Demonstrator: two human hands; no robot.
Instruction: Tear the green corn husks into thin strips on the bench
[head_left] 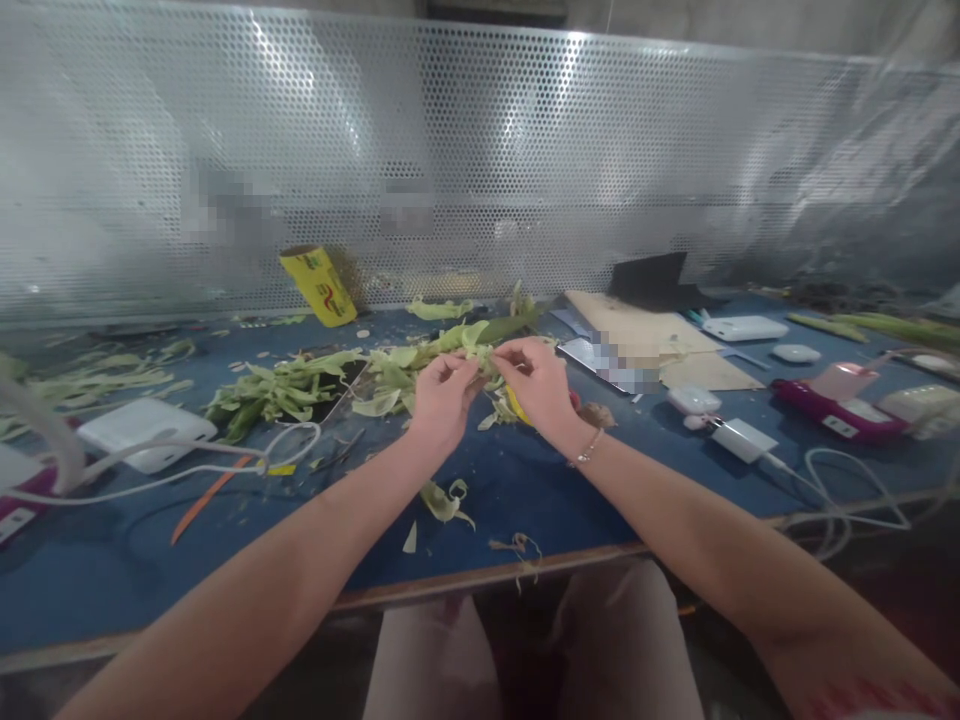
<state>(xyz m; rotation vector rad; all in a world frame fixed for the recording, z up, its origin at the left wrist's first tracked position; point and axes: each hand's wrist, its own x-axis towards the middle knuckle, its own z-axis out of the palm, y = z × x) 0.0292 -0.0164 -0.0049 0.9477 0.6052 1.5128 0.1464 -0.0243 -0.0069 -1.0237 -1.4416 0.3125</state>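
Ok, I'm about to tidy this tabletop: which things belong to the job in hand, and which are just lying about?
Part of the job, it seems:
pale-green leaves at the left hand and right hand
leafy heap to their left
loose leaf scrap

Just lying about, probably:
tilted yellow tube
cardboard sheet
orange strip
white charging adapter
magenta power strip at right

Workshop-like place, long blue workbench (517, 495), leafy scraps (274, 392) strewn over it, perforated metal screen (480, 130) behind.

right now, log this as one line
left hand: pinched at green leaves | right hand: pinched at same leaves | yellow tube: tilted on table
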